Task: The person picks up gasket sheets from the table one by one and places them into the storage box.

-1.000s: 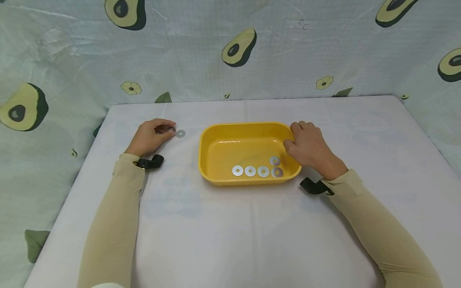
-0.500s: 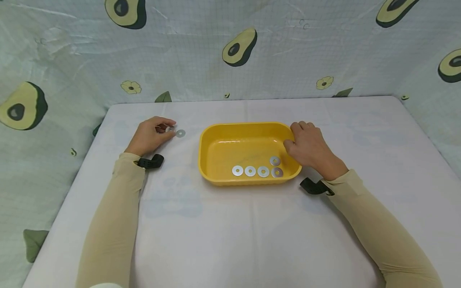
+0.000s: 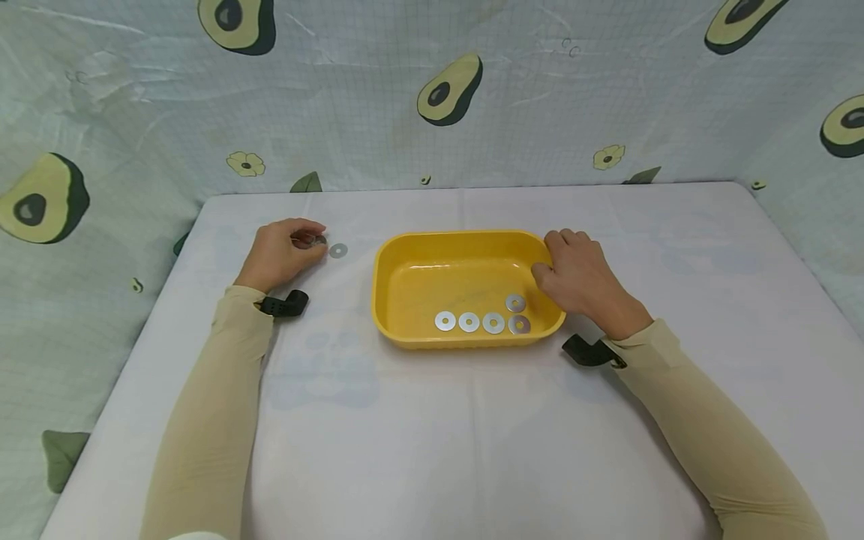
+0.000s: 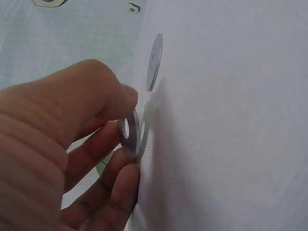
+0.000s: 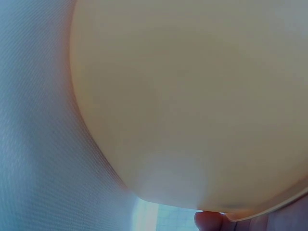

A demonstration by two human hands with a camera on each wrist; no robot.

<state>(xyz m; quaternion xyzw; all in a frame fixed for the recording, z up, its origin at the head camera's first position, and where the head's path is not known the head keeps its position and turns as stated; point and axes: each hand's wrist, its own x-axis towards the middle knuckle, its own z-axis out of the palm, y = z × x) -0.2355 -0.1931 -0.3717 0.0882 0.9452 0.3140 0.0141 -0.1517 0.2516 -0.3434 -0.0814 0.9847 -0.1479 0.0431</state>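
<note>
In the head view my left hand (image 3: 280, 251) is low over the white cloth at the left, its thumb and fingers pinching a metal washer (image 4: 129, 132). A second washer edge (image 4: 145, 137) shows blurred right behind it; whether it is held too, I cannot tell. Another flat washer (image 3: 338, 250) lies just right of the fingertips. My right hand (image 3: 583, 277) grips the right rim of a yellow tray (image 3: 459, 234), thumb inside and fingers over the outer side. Inside the tray, several washers (image 3: 469, 322) lie near its front right, most in a row.
A white cloth (image 3: 432, 435) covers the table. Behind and to the left hangs a pale sheet (image 3: 351, 90) printed with avocados. Black straps with camera mounts (image 3: 286, 304) sit on both wrists.
My left hand has drawn back slightly to the left, and the washer between its fingers has changed its tilt. The right hand and the tray stay where they were.
</note>
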